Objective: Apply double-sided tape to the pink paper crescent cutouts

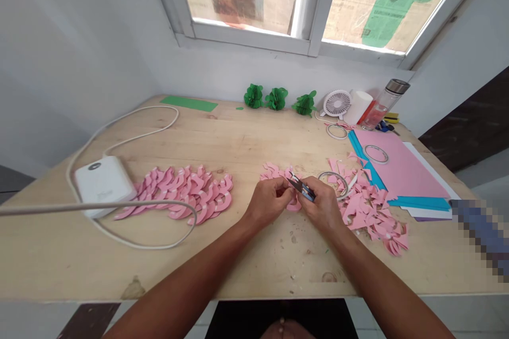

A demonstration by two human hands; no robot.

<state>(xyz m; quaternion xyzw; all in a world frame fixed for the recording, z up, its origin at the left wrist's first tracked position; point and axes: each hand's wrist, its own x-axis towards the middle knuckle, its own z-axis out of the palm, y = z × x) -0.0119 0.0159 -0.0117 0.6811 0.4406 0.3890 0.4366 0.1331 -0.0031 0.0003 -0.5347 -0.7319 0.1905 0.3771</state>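
Near the middle of the wooden table, my right hand [321, 202] is closed on a small pair of scissors [303, 188], whose blades point up and left toward my other hand. My left hand [271, 198] is closed in a pinch beside the blade tips; what it holds is too small to make out. Pink paper pieces [274, 170] lie just behind and under both hands. Farther left is a spread pile of curved pink cutouts [204, 193]. Irregular pink scraps [368, 209] are heaped to the right of my right hand, with a tape roll [342, 195] at their edge.
A white power bank [104, 183] with a looping cable [139, 246] is at left. Green paper shapes [276, 99], a small fan [337, 103] and a bottle [387, 101] stand along the back. Pink sheets [413, 169] lie at right, a green strip [190, 103] at back left.
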